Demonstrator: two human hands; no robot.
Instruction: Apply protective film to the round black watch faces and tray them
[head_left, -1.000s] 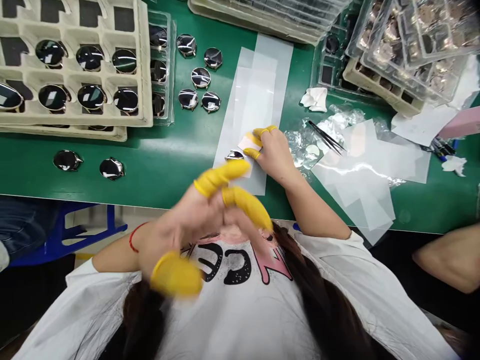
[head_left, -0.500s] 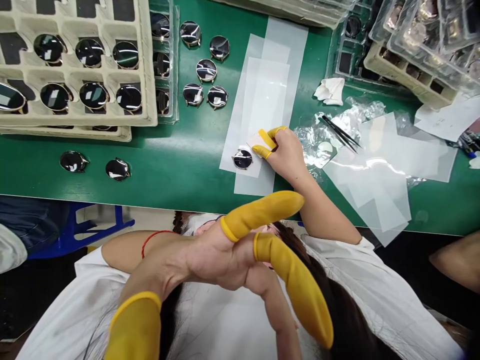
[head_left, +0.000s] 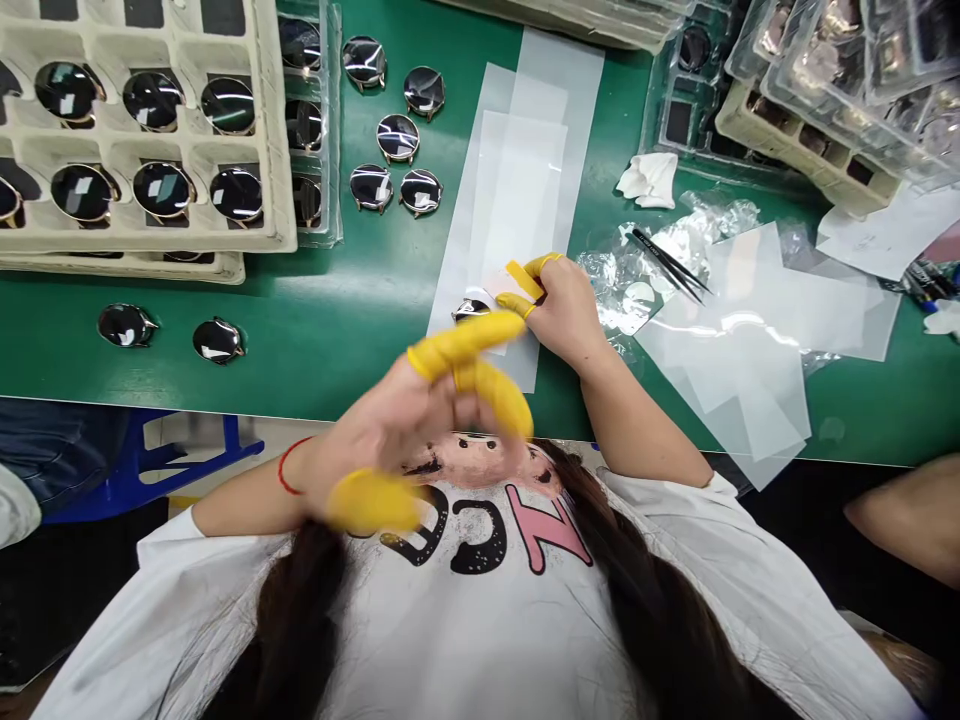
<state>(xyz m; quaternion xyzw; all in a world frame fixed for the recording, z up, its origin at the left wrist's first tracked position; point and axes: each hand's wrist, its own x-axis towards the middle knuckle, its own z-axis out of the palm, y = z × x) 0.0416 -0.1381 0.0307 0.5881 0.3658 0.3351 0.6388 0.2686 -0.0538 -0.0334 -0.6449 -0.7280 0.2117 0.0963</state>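
Observation:
My left hand (head_left: 405,415), in yellow finger cots and blurred by motion, hangs over my lap at the table's front edge. Its fingers are apart and nothing shows in them. My right hand (head_left: 568,308), also with yellow finger cots, rests on the table and pinches a small pale card with a yellow strip (head_left: 524,280). Close to that card lies a round black watch head (head_left: 469,308) on translucent plastic sheets (head_left: 517,180). My left fingertip partly covers this watch head.
Several black watch heads (head_left: 397,138) lie left of the sheets. A beige tray (head_left: 279,200) of watch heads stands at left. Black tweezers (head_left: 667,262), crumpled clear film (head_left: 611,285) and loose sheets (head_left: 731,350) lie right. Stacked clear trays (head_left: 862,110) stand at the back right.
My left hand has moved away from the camera, down towards the table edge and the watch head. The right hand keeps its pinch on the card. The view has shifted slightly.

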